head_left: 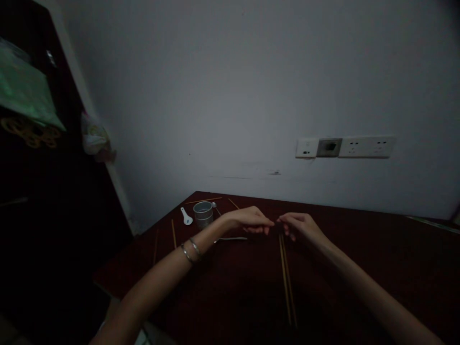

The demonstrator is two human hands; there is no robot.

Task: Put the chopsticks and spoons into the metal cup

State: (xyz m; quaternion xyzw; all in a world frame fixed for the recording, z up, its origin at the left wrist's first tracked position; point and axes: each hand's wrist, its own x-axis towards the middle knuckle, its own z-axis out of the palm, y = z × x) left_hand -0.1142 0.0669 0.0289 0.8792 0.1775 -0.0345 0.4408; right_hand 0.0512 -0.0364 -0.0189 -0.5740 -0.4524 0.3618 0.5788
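My left hand (249,219) and my right hand (300,225) meet fingertip to fingertip above a dark red table (359,258). Both have their fingers drawn together in a pinch. A pair of thin wooden sticks (286,278) lies on the table, running from under my right hand toward me; its far end seems to be at my fingertips. Two bangles sit on my left wrist. The dim light hides what the left fingers pinch.
A small metal cup (203,213) and a white spoon (186,216) stand at the table's far left. More thin sticks (173,233) lie near the left edge. A row of wall sockets (345,147) is above the table. Dark furniture stands at left.
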